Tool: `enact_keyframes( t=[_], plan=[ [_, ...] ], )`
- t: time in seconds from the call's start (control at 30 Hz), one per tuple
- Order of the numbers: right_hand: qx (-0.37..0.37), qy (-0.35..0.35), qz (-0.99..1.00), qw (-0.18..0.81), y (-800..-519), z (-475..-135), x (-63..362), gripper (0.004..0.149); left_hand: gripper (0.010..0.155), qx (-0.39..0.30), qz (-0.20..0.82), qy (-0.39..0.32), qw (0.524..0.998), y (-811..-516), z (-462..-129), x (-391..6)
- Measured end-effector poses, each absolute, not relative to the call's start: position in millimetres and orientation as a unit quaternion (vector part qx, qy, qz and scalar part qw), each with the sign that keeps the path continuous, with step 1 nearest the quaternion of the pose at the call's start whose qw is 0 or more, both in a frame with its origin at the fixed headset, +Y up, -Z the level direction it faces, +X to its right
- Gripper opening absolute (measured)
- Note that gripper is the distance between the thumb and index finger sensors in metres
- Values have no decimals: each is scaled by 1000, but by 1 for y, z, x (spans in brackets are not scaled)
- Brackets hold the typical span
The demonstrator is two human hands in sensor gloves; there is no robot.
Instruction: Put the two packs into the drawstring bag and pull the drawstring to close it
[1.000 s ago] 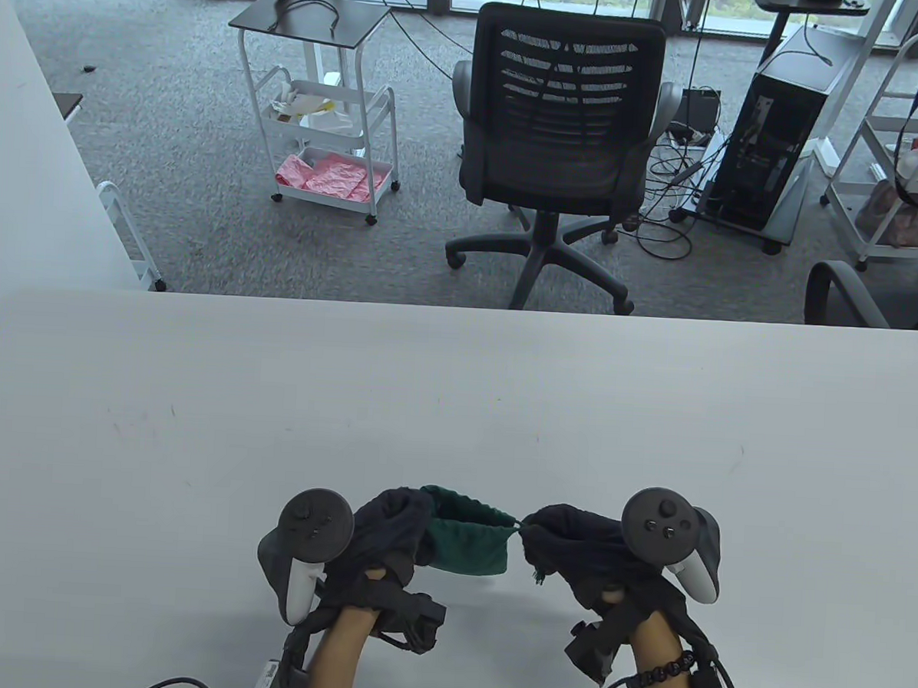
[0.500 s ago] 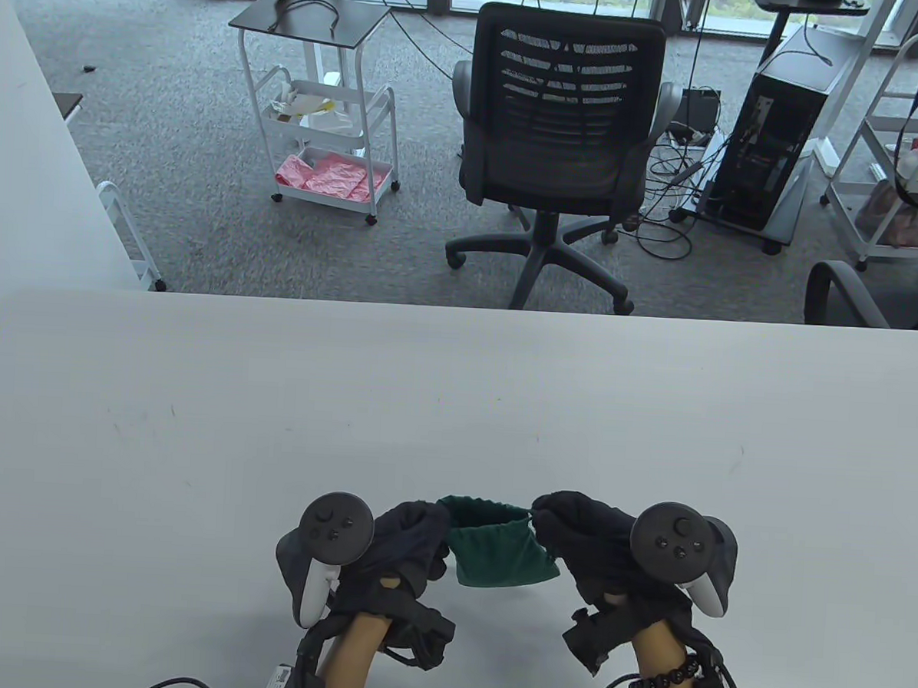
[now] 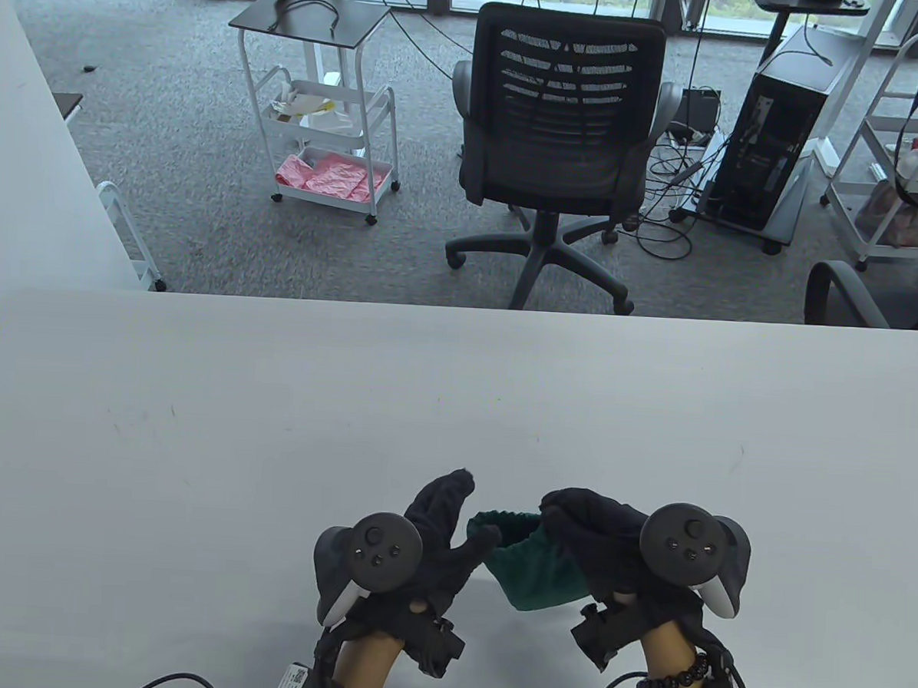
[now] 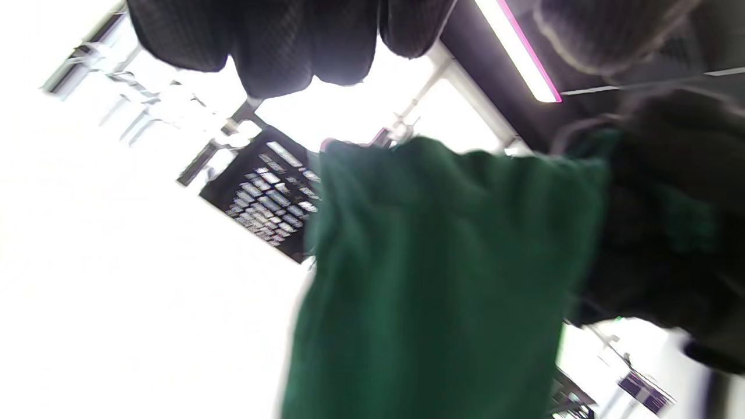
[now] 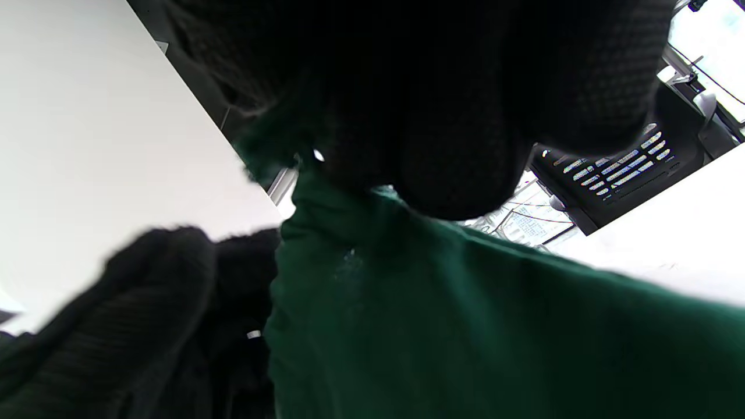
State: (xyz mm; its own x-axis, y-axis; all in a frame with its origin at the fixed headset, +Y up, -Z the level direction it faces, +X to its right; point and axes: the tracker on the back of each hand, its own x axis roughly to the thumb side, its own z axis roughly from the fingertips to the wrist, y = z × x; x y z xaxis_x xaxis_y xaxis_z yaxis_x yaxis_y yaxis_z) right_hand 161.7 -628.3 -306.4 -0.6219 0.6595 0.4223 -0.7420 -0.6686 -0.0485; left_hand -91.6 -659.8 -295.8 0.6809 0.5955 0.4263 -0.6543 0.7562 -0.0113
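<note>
The green bag [image 3: 541, 567] hangs near the surface's [image 3: 270, 426] near edge, between the two hands; the right hand [image 3: 598, 547] pinches the bag's gathered rim on its right side, fingers curled round the cloth; the left hand [image 3: 437, 547], just left of the bag, has fingers spread and straight, thumb tip by the rim, gripping nothing.

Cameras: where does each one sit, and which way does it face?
Table view: high, looking down over the table; both hands, left and right, at the bag.
Left wrist view: below the left hand's fingers, tilted upward at the bag.
Right wrist view: under the right hand, facing the bag.
Shared: all three show the bag.
</note>
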Motion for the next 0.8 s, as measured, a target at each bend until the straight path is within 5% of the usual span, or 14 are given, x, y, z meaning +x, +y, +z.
enact_keyframes(
  t=[0.23, 0.6, 0.8],
  plan=[
    [225, -99, 903, 353, -623, -302, 149, 36, 84, 100, 209, -282, 931, -648, -290, -62],
    [222, -143, 916, 301, -616, -292, 146, 38, 46, 120, 240, -245, 932, -652, -287, -55],
    [221, -122, 910, 328, -620, -295, 151, 38, 44, 130, 239, -240, 932, -650, -284, -59]
  ],
)
